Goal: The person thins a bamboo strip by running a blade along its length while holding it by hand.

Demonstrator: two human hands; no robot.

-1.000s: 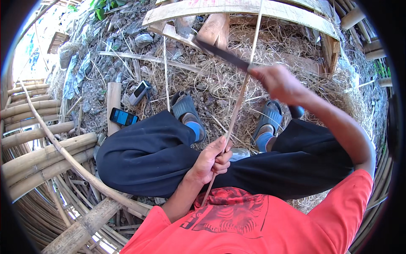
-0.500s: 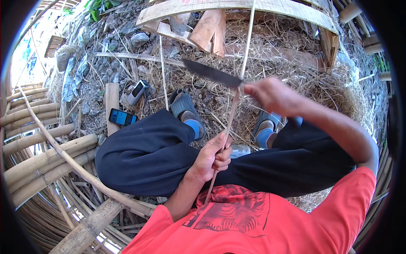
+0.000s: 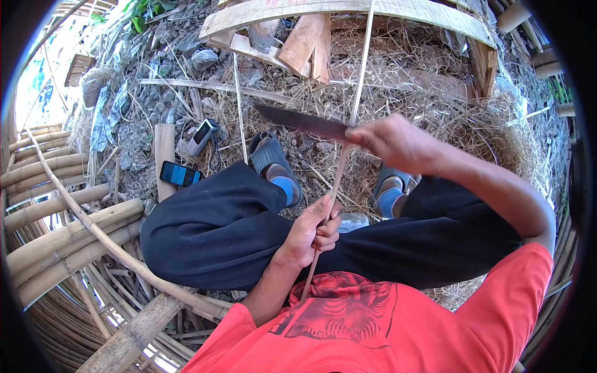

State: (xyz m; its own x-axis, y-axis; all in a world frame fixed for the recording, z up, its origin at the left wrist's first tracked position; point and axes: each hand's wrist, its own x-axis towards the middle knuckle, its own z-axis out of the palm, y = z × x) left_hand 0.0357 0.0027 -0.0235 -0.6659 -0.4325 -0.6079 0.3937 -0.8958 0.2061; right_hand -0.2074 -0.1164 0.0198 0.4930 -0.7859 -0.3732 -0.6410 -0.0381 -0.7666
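My left hand (image 3: 314, 231) is closed around a long thin bamboo strip (image 3: 339, 172) in front of my lap. The strip's lower end reaches my red shirt, and its far end runs up past the wooden frame. My right hand (image 3: 398, 143) is closed on a knife (image 3: 301, 122) with a long dark blade; the fist hides its handle. The blade points left and crosses the strip above my left hand, where thumb and blade meet the strip.
A curved wooden board (image 3: 348, 9) tops a frame over shavings (image 3: 423, 124). Left of my sandalled feet lie a phone (image 3: 180, 173), a small boxy device (image 3: 202, 137) and a wooden piece (image 3: 165, 149). Bamboo poles (image 3: 74, 236) stack along the left; stony ground (image 3: 186, 62) lies beyond.
My right hand has drawn the knife slightly down along the strip toward me, and the blade lies a little flatter. My left hand keeps its hold in the same place.
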